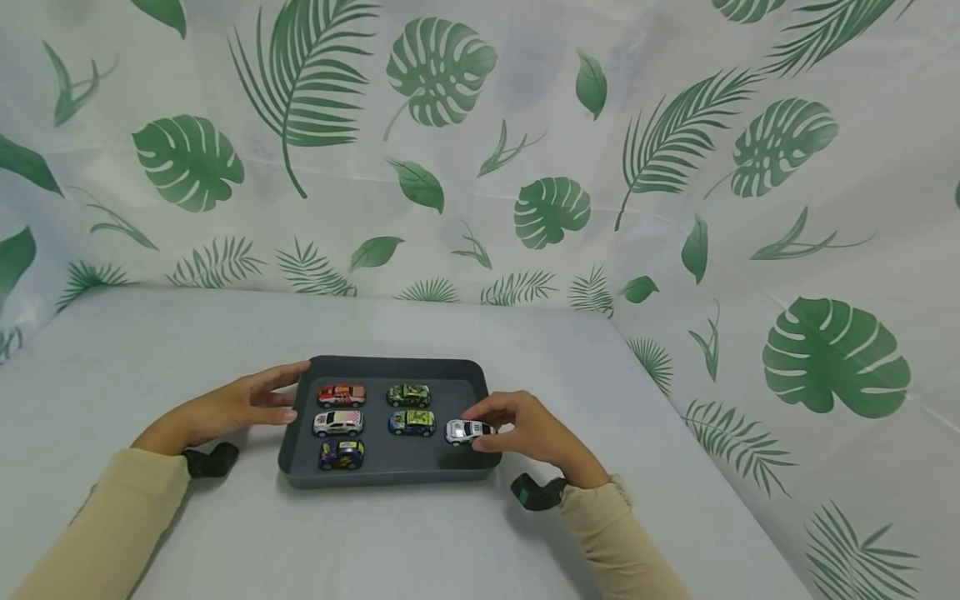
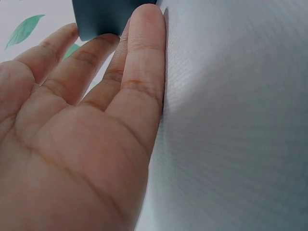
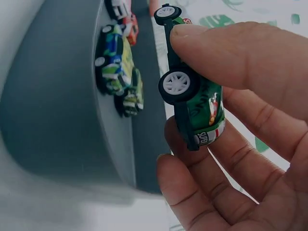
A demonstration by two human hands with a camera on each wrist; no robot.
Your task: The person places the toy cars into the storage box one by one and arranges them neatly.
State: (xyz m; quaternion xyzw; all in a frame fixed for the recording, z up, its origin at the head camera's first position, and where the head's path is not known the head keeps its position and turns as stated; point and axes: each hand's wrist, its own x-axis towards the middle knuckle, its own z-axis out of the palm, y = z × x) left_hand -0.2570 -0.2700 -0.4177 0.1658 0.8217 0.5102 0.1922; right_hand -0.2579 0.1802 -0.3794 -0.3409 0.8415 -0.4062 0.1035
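Note:
My right hand pinches a small toy car between thumb and fingers, over the right side of a dark grey tray. From above the car looks silvery white; in the right wrist view the toy car shows green sides and white wheels, its underside partly behind the thumb. My left hand rests with fairly straight fingers against the tray's left edge. In the left wrist view, the left hand's fingertips meet the dark tray wall.
Inside the tray stand a red car, a white car and a dark blue car in a left column. A green camouflage car and a blue-yellow car are mid-tray. A leaf-print curtain borders the white table.

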